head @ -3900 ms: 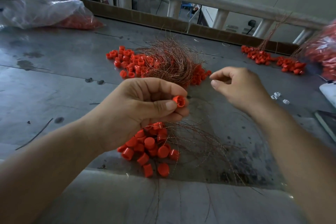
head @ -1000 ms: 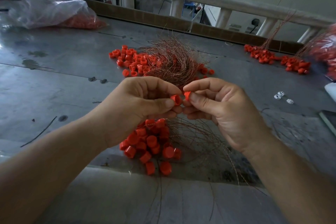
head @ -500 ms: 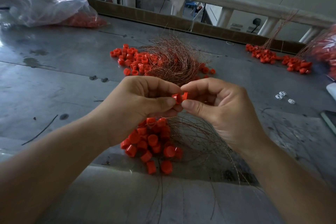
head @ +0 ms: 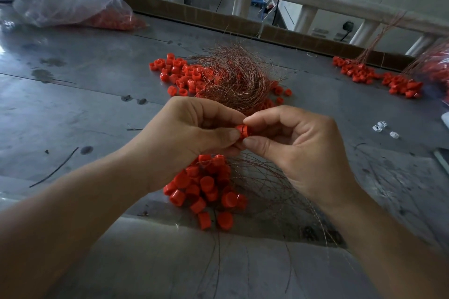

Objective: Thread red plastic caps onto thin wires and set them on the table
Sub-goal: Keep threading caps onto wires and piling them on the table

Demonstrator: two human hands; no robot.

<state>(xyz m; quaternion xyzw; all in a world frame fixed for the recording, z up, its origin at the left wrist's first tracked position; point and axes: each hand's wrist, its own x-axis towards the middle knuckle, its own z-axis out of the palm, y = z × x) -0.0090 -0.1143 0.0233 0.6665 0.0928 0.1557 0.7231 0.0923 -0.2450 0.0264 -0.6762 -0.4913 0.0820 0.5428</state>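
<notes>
Pinching one red cap (head: 243, 131) between left hand (head: 192, 133) and right hand (head: 298, 150); seemingly midway, threaded caps (head: 206, 184) heaped near, loose caps (head: 179, 75) left

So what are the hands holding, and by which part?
A red cap, pinched by thumb and forefinger of both hands: left hand at one end, right hand at the other.

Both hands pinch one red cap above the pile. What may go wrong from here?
The red cap is only pinched between the left hand and right hand; it may slip into the cap pile below. The thin wires lying under the right hand may snag it and drag caps along.
</notes>
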